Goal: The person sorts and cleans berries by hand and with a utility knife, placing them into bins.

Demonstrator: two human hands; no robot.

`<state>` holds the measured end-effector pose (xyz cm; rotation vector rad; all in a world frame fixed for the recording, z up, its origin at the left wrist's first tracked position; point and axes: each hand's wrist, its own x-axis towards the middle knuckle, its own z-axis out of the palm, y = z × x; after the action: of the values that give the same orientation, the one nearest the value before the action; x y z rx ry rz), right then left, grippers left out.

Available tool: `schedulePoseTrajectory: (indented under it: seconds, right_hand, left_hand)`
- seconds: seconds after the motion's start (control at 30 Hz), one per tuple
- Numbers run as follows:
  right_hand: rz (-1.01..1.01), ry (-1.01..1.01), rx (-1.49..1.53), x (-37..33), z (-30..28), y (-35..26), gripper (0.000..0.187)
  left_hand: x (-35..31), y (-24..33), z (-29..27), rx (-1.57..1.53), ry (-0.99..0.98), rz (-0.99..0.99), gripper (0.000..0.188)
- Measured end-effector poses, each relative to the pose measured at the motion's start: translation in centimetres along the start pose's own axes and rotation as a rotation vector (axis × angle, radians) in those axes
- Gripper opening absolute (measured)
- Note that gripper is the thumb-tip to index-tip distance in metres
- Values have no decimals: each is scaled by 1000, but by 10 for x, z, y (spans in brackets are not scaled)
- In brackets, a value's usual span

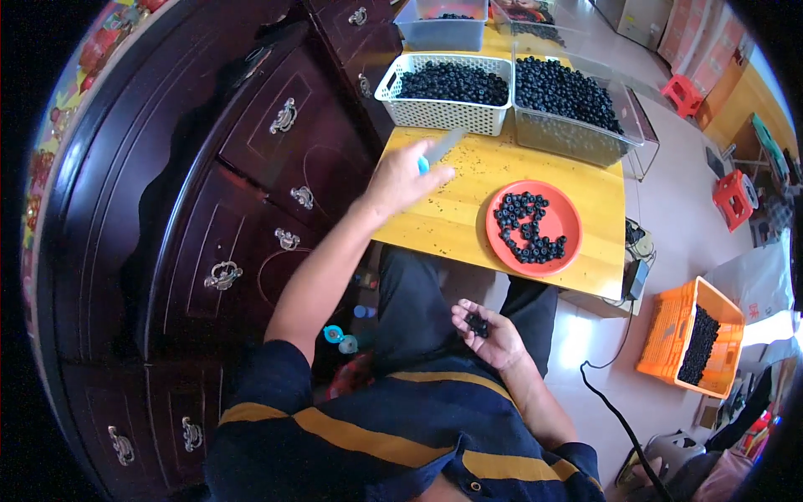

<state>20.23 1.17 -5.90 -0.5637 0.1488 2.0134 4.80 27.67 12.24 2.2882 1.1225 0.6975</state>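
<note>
While my left hand (400, 180) is at the left edge of the yellow wooden table (414, 219), its fingers bend around the turquoise handle of a knife (446, 145), whose blurred blade points toward the far edge. Off the table's near edge, my right hand (499, 339) is palm up, fingers loosely curled, cupping a few dark berries (477, 325). More berries lie on a round red plate (570, 219) by the near right corner. Farther back, a white perforated basket (447, 115) and, just beside it toward the right edge, a clear bin (569, 139) both hold heaped berries.
</note>
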Motion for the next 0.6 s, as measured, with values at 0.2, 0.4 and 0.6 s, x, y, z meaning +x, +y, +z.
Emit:
schedulePoseTrajectory:
  seconds: [0.2,0.4,0.6]
  right_hand:
    - [25,-6,94,1,9,1,38]
    - [-16,45,90,12,2,8,30]
    - [-29,77,120,9,-1,13,30]
  left_hand:
    - [-121,-5,76,-253,-253,34,36]
    - [-184,7,106,-161,-418,-107,38]
    - [-192,6,118,-95,-318,-59,42]
